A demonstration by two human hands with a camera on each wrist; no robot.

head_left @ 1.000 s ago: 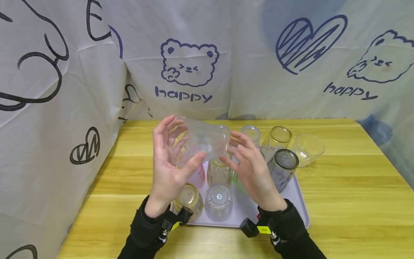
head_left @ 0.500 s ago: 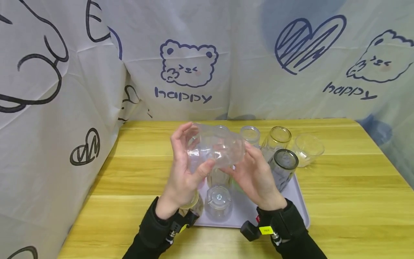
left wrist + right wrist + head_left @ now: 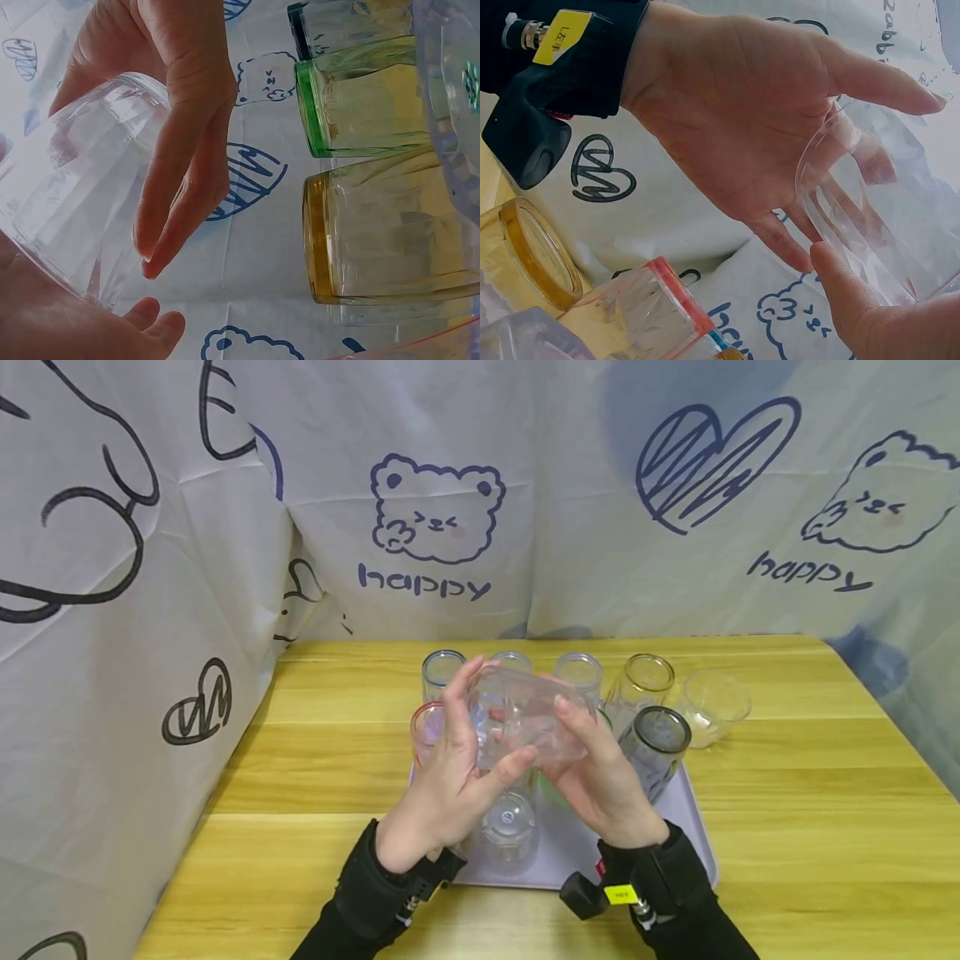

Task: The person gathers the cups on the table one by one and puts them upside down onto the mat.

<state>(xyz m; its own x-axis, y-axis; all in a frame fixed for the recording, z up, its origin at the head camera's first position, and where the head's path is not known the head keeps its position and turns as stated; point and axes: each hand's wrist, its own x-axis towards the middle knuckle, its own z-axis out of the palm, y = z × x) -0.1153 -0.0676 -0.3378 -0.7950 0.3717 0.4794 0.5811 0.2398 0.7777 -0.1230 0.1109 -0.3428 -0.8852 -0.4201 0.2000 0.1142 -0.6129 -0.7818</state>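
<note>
A clear cup (image 3: 528, 718) lies on its side in the air over the tray, held between both hands. On its left end, my left hand (image 3: 442, 793) grips it, thumb along the near side and fingers behind. My right hand (image 3: 603, 777) has its thumb over the other end, with fingers partly hidden behind the see-through wall. In the right wrist view, one end of the cup (image 3: 922, 202) sits between the right thumb and fingers. Faceted sides show on the cup (image 3: 90, 157) in the left wrist view.
Below the hands, a lilac tray (image 3: 701, 835) carries several tumblers, among them a grey one (image 3: 656, 756), a red-ringed one (image 3: 426, 727) and a clear one (image 3: 510, 827). Right of it, a clear cup (image 3: 716, 710) stands on the wooden table (image 3: 825, 793). A printed cloth (image 3: 585, 527) hangs behind.
My left hand has moved right and slightly down with the cup. The right hand, earlier apart from its end, now holds that end. The blue- and red-ringed tumblers have come into view.
</note>
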